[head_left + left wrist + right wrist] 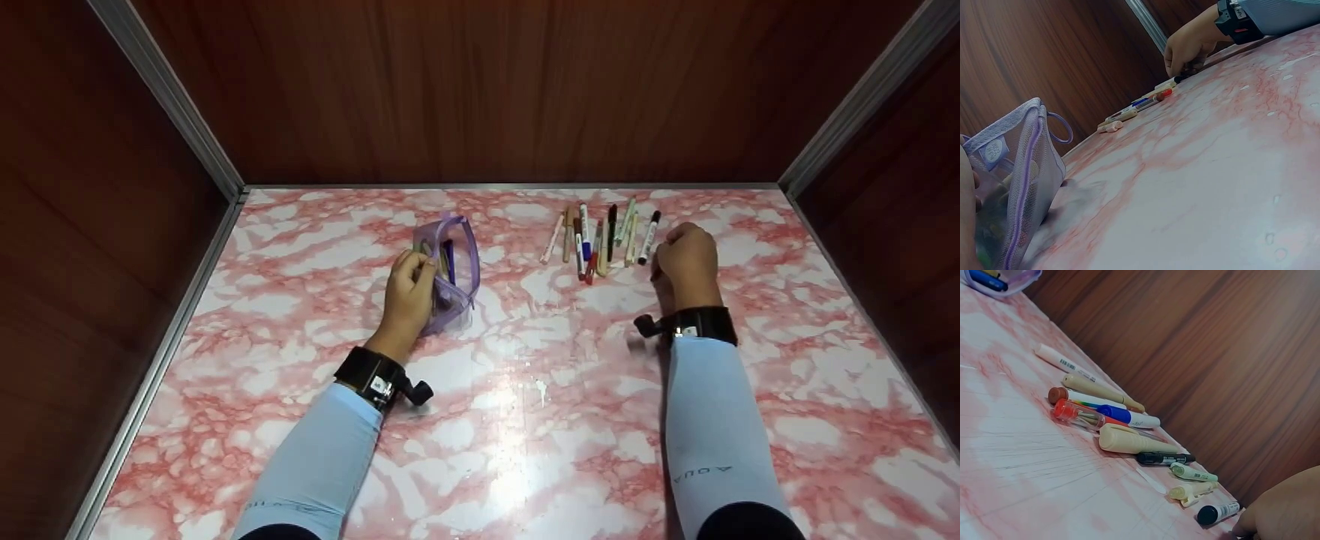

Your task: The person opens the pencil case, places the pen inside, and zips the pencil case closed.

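Observation:
My left hand [410, 289] grips the near side of a purple mesh pencil case [474, 259], whose zipped mouth gapes toward the right. Inside it show a blue pen [449, 261] and other pens, partly hidden by mesh and fingers. In the right wrist view, the case's rim [1023, 286] shows at the top left corner. On the right, my right hand [688, 259] is low at the table with its fingers curled downward. Right beside its fingertips lies a white marker with a black cap [1219, 513]. What its fingers hold, if anything, I cannot tell.
Several pens and markers lie in a rough row left of the right hand, including a blue-capped marker [1129, 417], a red-capped pen [1081, 413], a cream highlighter [1134, 440] and a black pen [1165, 458]. Brown wood panels [495, 90] enclose the pink marbled table [570, 390].

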The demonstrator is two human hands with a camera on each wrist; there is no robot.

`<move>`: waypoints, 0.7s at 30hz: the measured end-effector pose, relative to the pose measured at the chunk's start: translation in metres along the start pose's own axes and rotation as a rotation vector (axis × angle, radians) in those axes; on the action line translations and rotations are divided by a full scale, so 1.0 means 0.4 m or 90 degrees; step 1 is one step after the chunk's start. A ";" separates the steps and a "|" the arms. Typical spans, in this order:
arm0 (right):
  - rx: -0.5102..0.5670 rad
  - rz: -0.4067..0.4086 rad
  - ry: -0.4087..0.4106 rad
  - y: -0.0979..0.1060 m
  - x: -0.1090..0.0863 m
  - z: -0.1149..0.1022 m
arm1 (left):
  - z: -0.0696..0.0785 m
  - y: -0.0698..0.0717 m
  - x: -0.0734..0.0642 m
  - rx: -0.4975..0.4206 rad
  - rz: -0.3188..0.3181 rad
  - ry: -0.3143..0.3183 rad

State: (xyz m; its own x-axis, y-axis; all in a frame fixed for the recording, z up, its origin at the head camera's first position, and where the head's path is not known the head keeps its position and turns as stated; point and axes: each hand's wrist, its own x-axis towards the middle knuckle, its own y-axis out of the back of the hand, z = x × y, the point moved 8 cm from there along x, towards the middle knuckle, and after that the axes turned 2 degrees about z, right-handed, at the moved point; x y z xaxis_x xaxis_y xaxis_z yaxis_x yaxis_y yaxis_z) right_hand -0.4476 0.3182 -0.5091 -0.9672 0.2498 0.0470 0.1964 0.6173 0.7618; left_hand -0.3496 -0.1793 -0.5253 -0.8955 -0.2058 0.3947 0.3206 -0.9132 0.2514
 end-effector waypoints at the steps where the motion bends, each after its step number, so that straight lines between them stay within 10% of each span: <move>1: 0.002 0.001 -0.003 0.001 0.001 0.002 | 0.000 0.000 0.000 -0.001 -0.001 -0.001; 21: 0.229 0.077 -0.016 0.038 -0.001 -0.051 | 0.003 0.001 0.002 -0.009 0.013 0.001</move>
State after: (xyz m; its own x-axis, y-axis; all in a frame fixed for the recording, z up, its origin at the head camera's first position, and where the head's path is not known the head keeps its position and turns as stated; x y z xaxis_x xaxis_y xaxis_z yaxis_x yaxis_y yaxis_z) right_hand -0.4474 0.3123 -0.4844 -0.9300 0.3525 0.1042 0.3578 0.8032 0.4764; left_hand -0.3499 -0.1793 -0.5238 -0.8895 -0.2242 0.3981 0.3338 -0.9139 0.2310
